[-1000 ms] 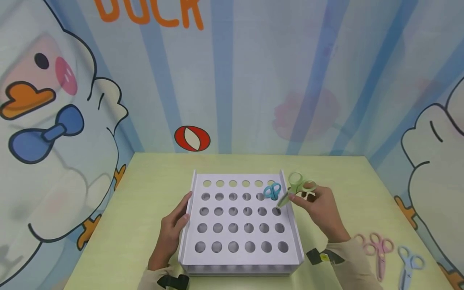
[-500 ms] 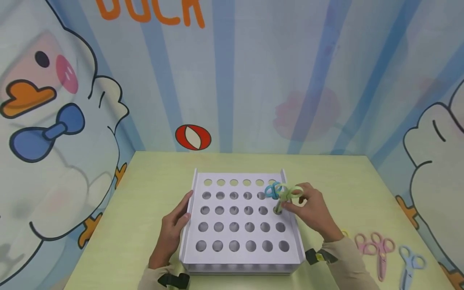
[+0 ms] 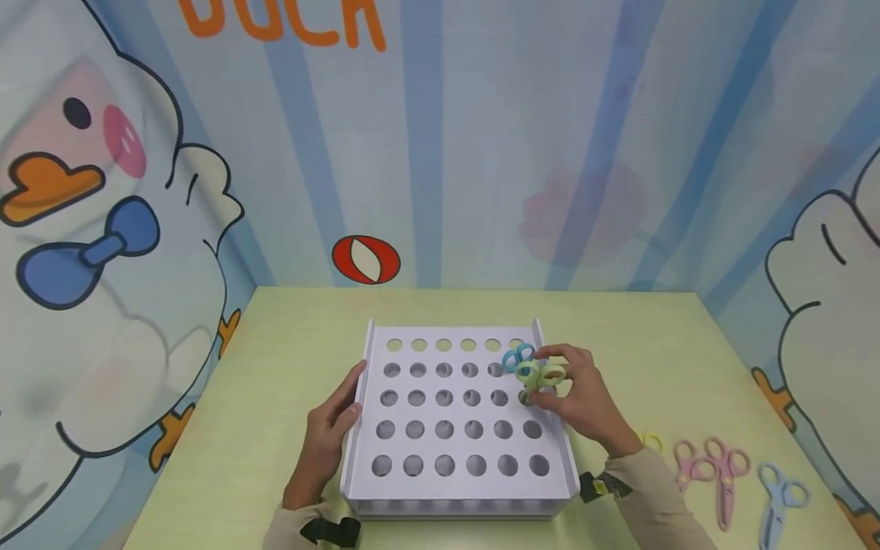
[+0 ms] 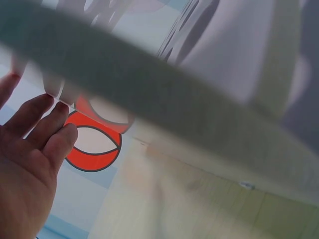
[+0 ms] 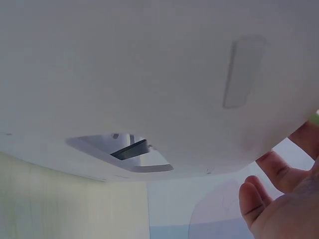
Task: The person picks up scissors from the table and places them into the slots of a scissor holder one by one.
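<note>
A white rack with rows of round holes stands on the table before me. My left hand rests against its left side, fingers stretched along the wall. In the left wrist view those fingers look fairly straight. At the rack's right edge my right hand pinches light green scissors by the handles. Their blades point down into a hole in the right column. Just behind them, blue scissors stand in another hole, handles up. Through a cutout in the right wrist view shows a dark blade-like piece.
To the right on the table lie pink scissors, a second pink pair and light blue scissors. A yellow loop peeks out beside my right sleeve. A printed duck backdrop closes off the back.
My right hand has moved left and tipped the green scissors upright, and their blades have gone down into the hole. The left hand stays at the rack's side.
</note>
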A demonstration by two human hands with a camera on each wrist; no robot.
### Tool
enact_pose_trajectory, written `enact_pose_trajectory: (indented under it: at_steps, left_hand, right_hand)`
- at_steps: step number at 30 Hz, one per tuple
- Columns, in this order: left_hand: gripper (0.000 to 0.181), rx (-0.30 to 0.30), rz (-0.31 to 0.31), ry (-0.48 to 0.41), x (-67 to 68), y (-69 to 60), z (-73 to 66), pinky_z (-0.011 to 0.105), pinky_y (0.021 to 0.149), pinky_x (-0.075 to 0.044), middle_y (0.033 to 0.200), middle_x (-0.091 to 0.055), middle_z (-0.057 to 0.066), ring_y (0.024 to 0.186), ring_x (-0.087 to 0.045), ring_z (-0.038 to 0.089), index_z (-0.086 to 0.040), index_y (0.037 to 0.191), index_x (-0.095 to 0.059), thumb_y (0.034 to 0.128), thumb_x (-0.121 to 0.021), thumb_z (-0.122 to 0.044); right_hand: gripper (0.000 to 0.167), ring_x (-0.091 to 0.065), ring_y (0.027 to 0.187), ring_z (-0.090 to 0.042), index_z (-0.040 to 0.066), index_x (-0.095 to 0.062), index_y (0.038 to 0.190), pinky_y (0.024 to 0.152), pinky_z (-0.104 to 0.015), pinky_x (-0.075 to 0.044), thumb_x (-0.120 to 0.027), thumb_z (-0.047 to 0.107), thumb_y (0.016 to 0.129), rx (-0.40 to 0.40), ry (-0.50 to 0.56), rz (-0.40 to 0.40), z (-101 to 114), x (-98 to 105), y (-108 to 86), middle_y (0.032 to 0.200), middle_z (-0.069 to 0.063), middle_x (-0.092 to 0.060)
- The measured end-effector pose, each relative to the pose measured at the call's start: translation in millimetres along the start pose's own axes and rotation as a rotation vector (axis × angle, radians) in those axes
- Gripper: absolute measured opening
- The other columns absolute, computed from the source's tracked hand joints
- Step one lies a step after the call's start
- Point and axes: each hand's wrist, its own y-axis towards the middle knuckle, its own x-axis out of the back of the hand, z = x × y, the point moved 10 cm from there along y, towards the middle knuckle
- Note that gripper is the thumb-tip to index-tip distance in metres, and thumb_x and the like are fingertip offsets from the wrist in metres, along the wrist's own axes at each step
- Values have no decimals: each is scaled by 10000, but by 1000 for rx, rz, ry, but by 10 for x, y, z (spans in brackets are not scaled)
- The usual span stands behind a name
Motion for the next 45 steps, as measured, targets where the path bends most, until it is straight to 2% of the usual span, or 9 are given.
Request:
enact_pose_trajectory:
  at_steps: [6,11,23,29,38,42,45]
  left_hand:
    - [527,-5,3,7,-13,8,-16,70,1003,-412,1551,-482,62,1357,-464,-55,-261,1527,-445,1020,-492,-120]
    - [527,1,0,10,-16,11,-19,71,994,-416,1551,-483,56,1354,-465,-61,-264,1526,-446,1018,-492,-130]
    - [523,13,-4,1,-16,8,-2,84,973,-442,1544,-490,63,1341,-480,-54,-263,1523,-450,1019,-489,-132]
    - [519,26,-6,14,-17,2,9,96,953,-456,1547,-488,46,1339,-478,-56,-279,1525,-445,1024,-482,-146]
    - [521,39,-13,6,-19,-7,28,93,958,-452,1553,-481,37,1342,-474,-58,-282,1524,-445,1024,-482,-141]
    - [523,43,-15,0,-17,-11,27,97,952,-459,1554,-479,34,1341,-474,-61,-278,1524,-446,1023,-481,-136]
    - [523,42,-16,-1,-16,-11,27,90,957,-453,1555,-475,30,1344,-470,-65,-275,1525,-445,1023,-482,-136]
  right_hand:
    - [116,-391,1290,-406,116,-783,823,1007,-612,-343,-830,48,741,103,-52,-31,77,4,0,1296,-142,-615]
    - [145,-387,1291,-408,147,-791,824,1004,-623,-337,-823,31,744,112,-44,-39,93,17,-6,1286,-136,-622]
    - [221,-373,1315,-385,158,-792,948,994,-624,-338,-856,102,743,119,-14,-30,140,84,-24,1315,-125,-617]
    - [270,-407,1271,-321,111,-774,1021,903,-492,-402,-848,108,761,129,-37,-33,184,166,-53,1329,-123,-610]
    - [270,-502,1121,1,120,-755,1053,799,-280,-478,-829,85,796,235,-54,-91,274,331,-132,1209,-73,-680]
    - [240,-541,1029,75,112,-742,1068,776,-191,-490,-786,58,839,204,-14,-117,216,410,-148,1133,-56,-701]
    - [206,-572,938,79,106,-731,1062,748,-145,-496,-751,39,868,177,8,-138,160,474,-163,1059,-79,-717]
